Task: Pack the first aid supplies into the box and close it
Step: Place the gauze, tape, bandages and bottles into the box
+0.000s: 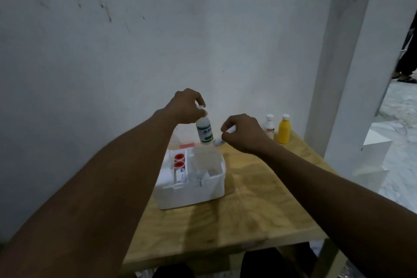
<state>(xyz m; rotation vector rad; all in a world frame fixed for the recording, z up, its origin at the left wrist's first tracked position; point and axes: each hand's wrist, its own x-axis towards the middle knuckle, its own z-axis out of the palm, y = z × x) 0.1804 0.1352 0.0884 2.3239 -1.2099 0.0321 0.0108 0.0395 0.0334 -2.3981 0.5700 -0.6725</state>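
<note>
- Left hand (184,106): grip pinched on the cap of the white bottle (205,130), held at 12 o'clock of the open white box (191,184).
- Right hand (242,132): fingers curled, grip unclear.
- Yellow bottle (284,131) stands at the table's (259,205) 1 o'clock corner.

No legible text (bottle label (205,131) blurred)

— Can we read the label on the white bottle (205,131)?
— No, we find it too blurred, and our left hand (185,106) hides its cap.
— And what our right hand (242,132) pinches?
— Too small to tell.
</note>
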